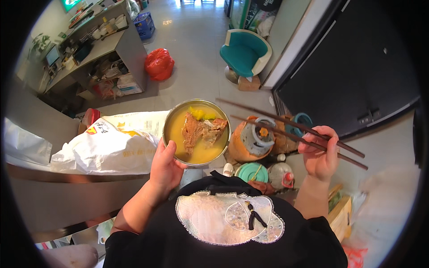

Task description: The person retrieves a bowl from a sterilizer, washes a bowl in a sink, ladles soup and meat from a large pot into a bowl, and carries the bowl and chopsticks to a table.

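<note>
My left hand [167, 169] grips the near-left rim of a round metal bowl [164, 134], thumb on top and fingers beneath. Yellowish broth [174, 140] fills the bowl, with large chunks of browned meat on the bone [192, 134] rising out of it. Bits of yellow-green vegetable [199, 114] float along the far side. In my right hand [320, 154] is a pair of dark wooden chopsticks [281, 129], held slightly apart. Their tips point left, near the bowl's right rim, with nothing between them.
Below the chopsticks stand a gas cylinder [244, 139], a green lid [253, 172] and a plastic jug [281, 176]. White sacks [114, 147] lie on a ledge at left. Further off are a red bag [159, 64], a teal chair [244, 53], a cluttered counter [110, 43] and a black door [352, 67].
</note>
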`<state>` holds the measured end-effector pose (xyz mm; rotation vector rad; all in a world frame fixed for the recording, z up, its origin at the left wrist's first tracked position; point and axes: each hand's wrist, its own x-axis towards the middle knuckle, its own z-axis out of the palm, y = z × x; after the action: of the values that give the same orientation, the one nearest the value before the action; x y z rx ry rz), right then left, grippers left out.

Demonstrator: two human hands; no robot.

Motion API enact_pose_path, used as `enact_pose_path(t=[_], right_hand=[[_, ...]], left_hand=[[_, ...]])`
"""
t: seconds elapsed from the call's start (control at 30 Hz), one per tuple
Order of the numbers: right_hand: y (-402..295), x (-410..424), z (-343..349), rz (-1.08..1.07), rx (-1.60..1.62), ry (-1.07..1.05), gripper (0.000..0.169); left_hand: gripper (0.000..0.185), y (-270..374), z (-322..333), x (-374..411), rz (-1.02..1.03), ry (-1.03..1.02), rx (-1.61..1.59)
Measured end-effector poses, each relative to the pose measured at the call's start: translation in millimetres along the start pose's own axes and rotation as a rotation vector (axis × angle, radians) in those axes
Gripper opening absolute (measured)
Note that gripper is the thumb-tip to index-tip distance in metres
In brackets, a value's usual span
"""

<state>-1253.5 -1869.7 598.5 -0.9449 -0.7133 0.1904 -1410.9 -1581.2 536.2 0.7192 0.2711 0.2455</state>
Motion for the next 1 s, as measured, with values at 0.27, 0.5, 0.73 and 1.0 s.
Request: enact_pose_path(t=[0.27,0.5,0.73,1.0], right_hand=[[13.1,121.9,-36.8,0.130,0.064,-0.158,0.024],[41.1,189.3,-41.8,0.224,-0.060,-0.187,0.029],[83.3,257.8,-21.0,0.258,-0.107,-0.160,0.022],[152.7,329.3,-2.5,0.334,-0.099,-0.241,0.012]], left_hand=[[0.057,-10.2,34.2,61.0,0.129,0.058,-0.081],[0.057,-0.5,29.8,96.3,0.120,0.081,-0.023],[0.054,19.4,15.7,131.3,0.134,0.116,-0.061],[0.049,29.0,-14.8,191.7,0.159,0.203,-0.069]])
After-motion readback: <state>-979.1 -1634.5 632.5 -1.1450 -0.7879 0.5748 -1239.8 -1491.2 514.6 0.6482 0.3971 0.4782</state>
